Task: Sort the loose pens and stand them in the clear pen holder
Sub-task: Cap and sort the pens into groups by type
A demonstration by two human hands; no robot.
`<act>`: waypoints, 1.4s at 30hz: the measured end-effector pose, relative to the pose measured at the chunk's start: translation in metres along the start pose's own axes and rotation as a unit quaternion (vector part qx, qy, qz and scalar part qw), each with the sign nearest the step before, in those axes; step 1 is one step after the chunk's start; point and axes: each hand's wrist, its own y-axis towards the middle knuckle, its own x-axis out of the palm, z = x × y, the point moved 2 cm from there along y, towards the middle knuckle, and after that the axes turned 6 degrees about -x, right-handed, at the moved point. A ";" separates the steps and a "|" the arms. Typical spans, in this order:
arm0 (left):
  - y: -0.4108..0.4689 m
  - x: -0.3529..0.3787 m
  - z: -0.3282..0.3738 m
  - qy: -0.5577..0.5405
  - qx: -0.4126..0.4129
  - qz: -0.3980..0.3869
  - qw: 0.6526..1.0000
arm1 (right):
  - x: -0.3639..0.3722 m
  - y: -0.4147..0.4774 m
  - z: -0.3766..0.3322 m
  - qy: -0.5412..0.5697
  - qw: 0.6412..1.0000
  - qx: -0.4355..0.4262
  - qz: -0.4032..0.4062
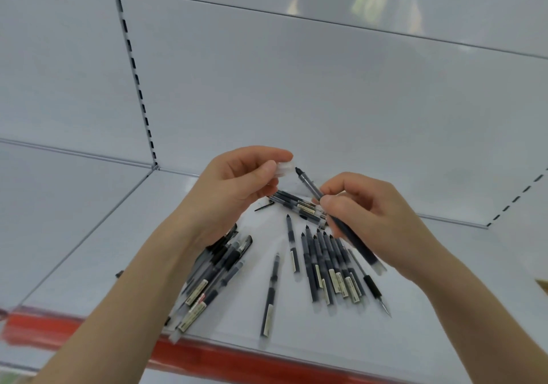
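Note:
My right hand [364, 214] grips an uncapped black pen [311, 186], tip pointing up and left. My left hand [237, 185] pinches a clear pen cap [286, 167] just left of that tip, a small gap between them. Below the hands, loose black pens lie on the white shelf [89, 265]: a side-by-side row of several pens [329, 268] under my right hand, a heap [213, 271] under my left wrist, a small cluster [299, 205] behind, and two single pens [271, 294] between. No clear pen holder is in view.
The shelf's front edge carries a red strip [237, 360]. White back panels rise behind, with a slotted upright [136, 81] at the left and another slotted rail [516, 199] at the right.

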 end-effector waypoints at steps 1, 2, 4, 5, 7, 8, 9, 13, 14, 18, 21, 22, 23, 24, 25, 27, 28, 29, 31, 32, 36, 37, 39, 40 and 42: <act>0.000 0.001 0.000 0.000 -0.002 0.005 1.000 | 0.000 -0.001 0.000 0.002 1.000 -0.003 0.003; 0.000 0.003 0.000 -0.001 -0.006 0.008 1.000 | 0.000 -0.002 0.000 0.006 1.000 -0.004 0.006; 0.000 0.005 -0.002 -0.003 -0.017 0.012 1.000 | 0.002 -0.004 0.000 0.014 1.000 -0.001 0.012; -0.001 0.006 -0.003 -0.002 -0.024 0.014 1.000 | 0.004 -0.005 0.001 0.018 1.000 0.001 0.014; -0.002 0.007 -0.005 -0.001 -0.039 0.021 0.999 | 0.008 -0.007 0.002 0.023 0.999 0.004 0.023; -0.003 0.008 -0.006 -0.011 -0.050 0.022 0.998 | 0.008 -0.009 0.003 0.027 0.999 0.003 0.035; -0.003 0.010 -0.008 -0.037 -0.065 0.021 0.997 | 0.009 -0.010 0.003 0.033 0.998 0.000 0.052; -0.003 0.018 -0.014 -0.264 -0.170 0.019 0.949 | 0.013 -0.020 0.000 0.063 0.994 -0.029 0.085; -0.003 0.019 -0.015 -0.323 -0.197 0.027 0.925 | 0.016 -0.023 -0.001 0.060 0.995 -0.037 0.074; -0.002 0.020 -0.014 -0.439 -0.242 0.050 0.864 | 0.027 -0.026 0.000 0.013 0.999 -0.035 0.022; -0.003 0.023 -0.014 -0.421 -0.244 0.046 0.872 | 0.033 -0.025 0.002 -0.006 1.000 -0.013 -0.010; -0.004 0.024 -0.014 -0.415 -0.241 0.045 0.876 | 0.034 -0.025 0.002 -0.006 1.000 -0.009 -0.013; -0.004 0.025 -0.014 -0.410 -0.238 0.044 0.880 | 0.035 -0.025 0.002 -0.006 1.000 -0.008 -0.013; -0.005 0.026 -0.013 -0.405 -0.234 0.043 0.883 | 0.035 -0.025 0.002 -0.006 1.000 -0.009 -0.009; -0.005 0.027 -0.013 -0.400 -0.230 0.043 0.886 | 0.035 -0.025 0.001 -0.003 1.000 -0.014 -0.001; -0.006 0.027 -0.014 -0.382 -0.215 0.052 0.898 | 0.031 -0.025 -0.002 0.015 0.999 -0.029 0.034; -0.006 0.027 -0.015 -0.370 -0.203 0.058 0.905 | 0.028 -0.025 -0.003 0.025 0.997 -0.038 0.057; -0.006 0.026 -0.015 -0.363 -0.188 0.060 0.911 | 0.023 -0.024 -0.004 0.034 0.995 -0.046 0.078; -0.007 0.025 -0.015 -0.363 -0.159 0.050 0.917 | 0.016 -0.024 -0.007 0.046 0.992 -0.055 0.100; -0.008 0.024 -0.015 -0.360 -0.146 0.038 0.921 | 0.014 -0.024 -0.008 0.047 0.992 -0.057 0.101; -0.011 0.023 -0.014 -0.324 -0.107 -0.002 0.940 | 0.011 -0.025 -0.010 0.037 0.994 -0.061 0.087; -0.011 0.024 -0.013 -0.322 -0.102 0.000 0.941 | 0.012 -0.026 -0.010 0.036 0.994 -0.065 0.084; -0.013 0.024 -0.011 -0.321 -0.096 0.008 0.942 | 0.012 -0.028 -0.011 0.034 0.993 -0.075 0.079; -0.013 0.024 -0.010 -0.320 -0.094 0.010 0.943 | 0.012 -0.029 -0.012 0.035 0.993 -0.079 0.076; -0.014 0.024 -0.009 -0.321 -0.091 0.008 0.943 | 0.012 -0.030 -0.011 0.033 0.994 -0.081 0.069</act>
